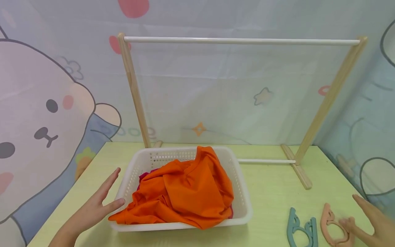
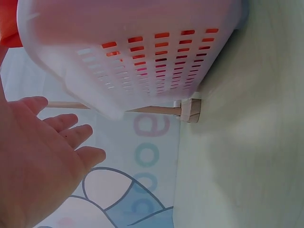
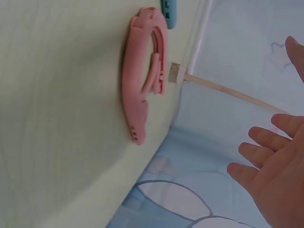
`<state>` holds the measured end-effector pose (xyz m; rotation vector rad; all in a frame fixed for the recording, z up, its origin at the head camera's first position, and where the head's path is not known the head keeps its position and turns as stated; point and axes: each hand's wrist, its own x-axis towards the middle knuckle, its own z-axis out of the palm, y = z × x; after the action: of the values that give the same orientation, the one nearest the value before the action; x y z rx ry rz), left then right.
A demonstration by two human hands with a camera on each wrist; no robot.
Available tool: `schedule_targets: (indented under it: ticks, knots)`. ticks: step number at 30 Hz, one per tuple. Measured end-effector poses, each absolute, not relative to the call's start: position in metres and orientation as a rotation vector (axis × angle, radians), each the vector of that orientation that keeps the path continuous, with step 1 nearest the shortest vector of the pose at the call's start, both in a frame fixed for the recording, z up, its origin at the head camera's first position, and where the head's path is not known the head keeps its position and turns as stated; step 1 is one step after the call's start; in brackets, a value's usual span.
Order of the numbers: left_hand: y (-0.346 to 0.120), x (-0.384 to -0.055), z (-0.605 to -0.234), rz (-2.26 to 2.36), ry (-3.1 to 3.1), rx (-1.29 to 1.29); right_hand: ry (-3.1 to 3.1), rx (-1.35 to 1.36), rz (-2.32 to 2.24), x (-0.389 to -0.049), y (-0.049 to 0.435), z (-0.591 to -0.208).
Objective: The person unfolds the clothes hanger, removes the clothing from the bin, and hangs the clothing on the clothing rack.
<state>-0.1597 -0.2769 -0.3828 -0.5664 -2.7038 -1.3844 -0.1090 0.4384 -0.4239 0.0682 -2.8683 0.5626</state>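
Note:
My left hand (image 1: 95,209) is held with straight fingers beside the left wall of a white plastic basket (image 1: 243,185), apart from it in the left wrist view. Orange cloth (image 1: 191,192) lies heaped in the basket and spills over its front rim, with a bit of magenta cloth (image 1: 143,175) under it. At the right edge, my right hand (image 1: 374,223) hovers with fingers extended, holding nothing. Below it on the table lies a pink folding hanger (image 3: 135,76), and left of that a teal folding hanger (image 1: 290,228). Part of the right hand is cut off by the frame.
Behind the basket stands a wooden rack with a white top rail (image 1: 240,41), a right post (image 1: 330,99) and a foot (image 1: 297,168) on the pale green table (image 1: 268,192). A cartoon-printed curtain (image 1: 197,92) hangs at the back and sides.

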Motion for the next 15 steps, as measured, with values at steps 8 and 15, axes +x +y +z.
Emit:
schedule_targets:
  ticks: [8, 15]
  knots:
    - [-0.280, -0.155, -0.394, -1.416, -2.710, -0.566, -3.090, -0.067, 0.598, -0.111, 0.452, -0.436]
    - [-0.283, -0.153, -0.403, -1.448, -2.701, -0.629, -3.203, -0.138, 0.718, -0.114, 0.456, -0.441]
